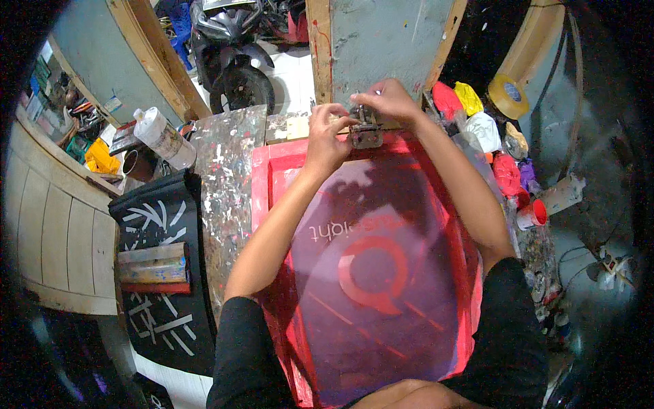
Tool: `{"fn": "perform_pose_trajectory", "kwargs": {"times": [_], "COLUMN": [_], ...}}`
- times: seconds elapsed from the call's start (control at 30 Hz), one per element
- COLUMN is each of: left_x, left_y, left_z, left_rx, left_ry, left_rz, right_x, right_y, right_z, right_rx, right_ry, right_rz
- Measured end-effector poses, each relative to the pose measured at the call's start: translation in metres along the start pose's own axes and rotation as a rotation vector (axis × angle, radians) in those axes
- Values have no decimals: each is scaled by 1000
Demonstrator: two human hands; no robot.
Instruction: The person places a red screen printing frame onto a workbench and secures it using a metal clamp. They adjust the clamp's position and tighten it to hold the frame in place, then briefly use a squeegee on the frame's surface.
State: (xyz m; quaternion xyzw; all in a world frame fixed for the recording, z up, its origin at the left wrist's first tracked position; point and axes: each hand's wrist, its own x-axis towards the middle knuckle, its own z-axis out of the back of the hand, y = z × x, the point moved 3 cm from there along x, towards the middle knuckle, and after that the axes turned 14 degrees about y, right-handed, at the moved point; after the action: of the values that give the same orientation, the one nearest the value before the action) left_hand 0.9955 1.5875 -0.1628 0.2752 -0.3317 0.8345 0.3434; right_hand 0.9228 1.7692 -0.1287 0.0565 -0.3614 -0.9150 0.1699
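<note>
A red-framed printing screen (261, 170) lies on the paint-spattered table in front of me, with purplish mesh and a ring-shaped design in it. At the middle of its far edge sits a metal hinge clamp (368, 138). My left hand (330, 136) comes from the left, its thumb and fingers bent against the clamp's left side. From the right, my right hand (390, 102) has its fingers closed around the clamp's upper part, probably a screw or knob; the exact grip is partly hidden by the fingers.
To the left, a wood-handled squeegee (153, 267) rests on black printed fabric (163, 225), near a white bottle (163, 138). On the right are colored bags (505, 174), a tape roll (508, 97) and a red cup (533, 214). A motorbike (235, 61) stands beyond the doorway.
</note>
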Motion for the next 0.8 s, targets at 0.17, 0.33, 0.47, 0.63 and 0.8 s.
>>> {"fn": "perform_pose_trajectory", "kwargs": {"times": [0.17, 0.33, 0.47, 0.63, 0.8], "left_x": [-11, -69, -117, -165, -187], "left_y": [-49, -129, -193, -255, -297], "left_z": [60, 120, 144, 158, 168], "left_rx": [-198, -287, -418, -511, -575], "left_ry": [85, 221, 388, 495, 522], "left_rz": [-76, -22, -12, 9, -14], "right_x": [-90, -174, -254, -318, -360], "right_y": [66, 112, 144, 180, 190], "right_z": [1, 21, 21, 14, 10], "right_rx": [193, 543, 556, 409, 435], "right_ry": [92, 203, 330, 457, 516], "right_rz": [149, 332, 225, 253, 198]}}
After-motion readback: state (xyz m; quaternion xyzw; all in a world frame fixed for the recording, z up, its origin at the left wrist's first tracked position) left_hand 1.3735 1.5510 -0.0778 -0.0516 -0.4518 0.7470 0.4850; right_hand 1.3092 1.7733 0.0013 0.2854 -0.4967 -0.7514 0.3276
